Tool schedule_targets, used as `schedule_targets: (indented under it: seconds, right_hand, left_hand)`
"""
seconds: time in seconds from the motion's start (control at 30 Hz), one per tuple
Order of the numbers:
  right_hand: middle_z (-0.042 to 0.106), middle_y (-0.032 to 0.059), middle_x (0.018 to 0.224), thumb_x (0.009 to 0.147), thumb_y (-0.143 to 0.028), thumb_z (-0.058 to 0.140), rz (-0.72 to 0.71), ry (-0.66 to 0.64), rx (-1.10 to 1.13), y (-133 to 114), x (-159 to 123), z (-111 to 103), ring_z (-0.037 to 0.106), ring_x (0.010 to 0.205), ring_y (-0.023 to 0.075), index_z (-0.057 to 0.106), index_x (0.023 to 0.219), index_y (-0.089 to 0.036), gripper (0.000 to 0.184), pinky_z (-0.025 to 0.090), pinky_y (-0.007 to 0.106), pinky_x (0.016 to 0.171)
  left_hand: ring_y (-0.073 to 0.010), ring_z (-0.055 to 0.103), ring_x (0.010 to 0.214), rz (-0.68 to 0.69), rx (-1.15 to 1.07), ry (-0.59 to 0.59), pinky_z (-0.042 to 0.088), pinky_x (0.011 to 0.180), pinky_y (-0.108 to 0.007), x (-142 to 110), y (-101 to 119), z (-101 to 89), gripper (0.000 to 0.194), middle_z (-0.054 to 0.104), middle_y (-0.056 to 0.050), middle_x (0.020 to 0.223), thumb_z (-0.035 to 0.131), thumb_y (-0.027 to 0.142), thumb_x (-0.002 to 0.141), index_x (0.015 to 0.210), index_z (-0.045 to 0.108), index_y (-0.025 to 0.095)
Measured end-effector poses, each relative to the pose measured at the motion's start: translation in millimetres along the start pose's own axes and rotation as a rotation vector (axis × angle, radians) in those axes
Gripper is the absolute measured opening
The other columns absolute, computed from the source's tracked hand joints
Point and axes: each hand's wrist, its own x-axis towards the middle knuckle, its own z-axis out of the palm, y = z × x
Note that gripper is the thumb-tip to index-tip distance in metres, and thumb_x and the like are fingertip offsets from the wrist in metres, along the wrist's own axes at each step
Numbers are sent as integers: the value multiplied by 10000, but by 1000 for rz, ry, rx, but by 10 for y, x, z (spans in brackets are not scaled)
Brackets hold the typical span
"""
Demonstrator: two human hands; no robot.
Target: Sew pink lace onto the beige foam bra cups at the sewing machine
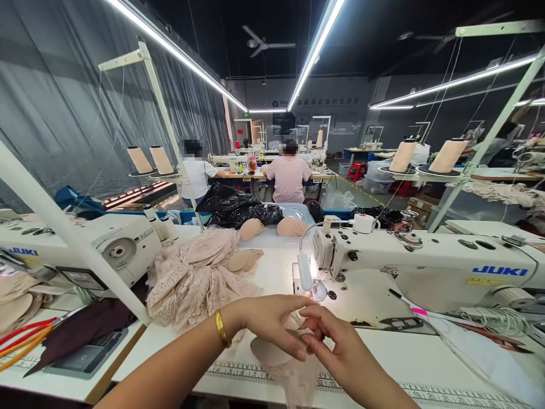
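Just in front of the sewing machine [370, 258], a beige bra cup [269, 351] with sheer lace [298, 382] hanging from it is between my hands. My left hand [270, 321], a gold bracelet at its wrist, reaches over the cup with the thumb lowered, its grip partly hidden. The thumb and fingers of my right hand [330, 338] pinch the piece's right edge. Both hands meet below the small lit lamp [304, 271] by the needle area. A heap of pink-beige lace [193, 278] lies left of the needle, with stacked cups [244, 260] beside it.
Moulded cups [292, 226] sit at the table's back edge before black plastic bags [238, 207]. Thread snips [400, 323] and a pen [409, 302] lie right. A printed ruler [238, 372] runs along the front. A second machine [114, 250] stands left. Two people [289, 176] sit ahead.
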Motion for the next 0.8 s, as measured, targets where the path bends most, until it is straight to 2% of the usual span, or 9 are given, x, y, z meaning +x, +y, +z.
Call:
schedule_targets:
  seconds: [0.07,0.13,0.2,0.3,0.43,0.5,0.57,0.67,0.8]
  right_hand:
    - [798,16,997,1045,-330,602,-75,-40,-82,-132,22,-97,752,879,209,694,1297,-328,269,598,327,807]
    - [830,37,1097,1060,-316,585,-132,-12,-120,-207,65,-177,791,926,220,691,1325,-328,286,631,330,823]
    - [849,50,1081,1065,-306,591,-210,90,-175,-234,118,-215,816,900,236,705,1314,-316,274,656,344,801]
    - [857,55,1021,1072,-228,589,-379,282,-297,-217,192,-169,821,841,245,723,1286,-313,266,661,358,742]
    - [845,65,1031,1058,-81,549,-570,375,-460,-6,274,-18,796,862,233,686,1346,-288,381,623,353,728]
    - [838,73,1028,1053,-52,493,-565,296,-565,197,313,16,771,845,226,714,1261,-260,367,588,339,715]
    - [823,50,955,1046,-59,454,-524,164,-634,414,350,-6,726,762,210,744,1091,-254,352,540,316,657]
    - [792,9,863,1053,-106,471,-494,31,-620,675,394,-121,688,720,189,750,965,-268,334,509,280,621]
    - [812,6,959,1067,-133,503,-446,-34,-547,858,417,-312,729,866,187,777,1032,-300,323,574,275,756]
  left_hand:
    - [-275,650,1132,53,-135,-136,498,1071,-390,40,-18,-45,541,687,-17,1143,892,522,770,1184,674,250]
    - [-205,622,905,25,-182,-120,525,863,-313,37,-38,-84,409,620,24,937,870,470,786,1045,654,239]
    - [-143,497,700,-51,-160,4,431,638,-247,-18,-38,-121,297,503,59,768,808,396,810,938,601,227]
    - [-112,366,594,-95,2,304,291,534,-238,-160,-12,-150,178,413,81,677,688,238,816,839,512,221]
    - [-159,498,649,37,685,551,361,617,-301,-309,-87,-28,160,561,32,721,585,63,873,851,536,213]
    - [-205,577,720,93,1041,500,394,651,-350,-322,-186,103,158,648,-13,809,587,59,956,900,578,206]
    - [-231,621,766,120,1189,364,413,645,-378,-274,-282,228,124,685,-25,862,690,159,995,922,599,202]
    - [-223,645,797,192,1164,208,447,660,-380,-79,-378,315,198,696,-8,865,767,240,991,895,598,202]
    - [-203,612,719,225,1133,201,426,632,-365,284,-557,291,183,681,-19,818,698,74,946,850,592,187]
